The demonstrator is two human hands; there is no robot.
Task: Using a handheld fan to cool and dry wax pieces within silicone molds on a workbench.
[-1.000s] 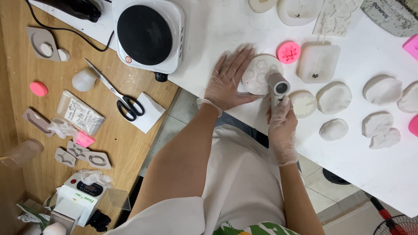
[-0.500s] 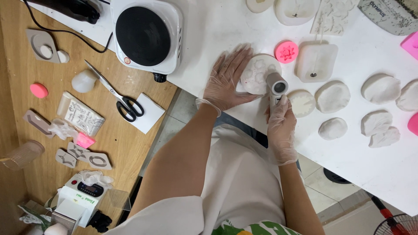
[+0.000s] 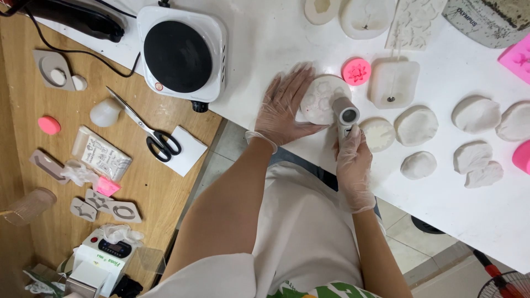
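White mould (image 3: pixel 323 99) unmoved under hands

Craft workshop, white table (image 3: pixel 287 38) strewn with silicone moulds (image 3: pixel 393 83), hot plate (image 3: pixel 181 52), scissors (image 3: pixel 146 128)

One hotplate (image 3: pixel 182 52), one pair of scissors (image 3: pixel 146 128), two gloved hands (image 3: pixel 284 107) (image 3: pixel 353 160), one torch (image 3: pixel 346 117), one round mould (image 3: pixel 323 98) under the left hand, and seven white discs, the nearest (image 3: pixel 378 134), on the tabletop (image 3: pixel 265 38).
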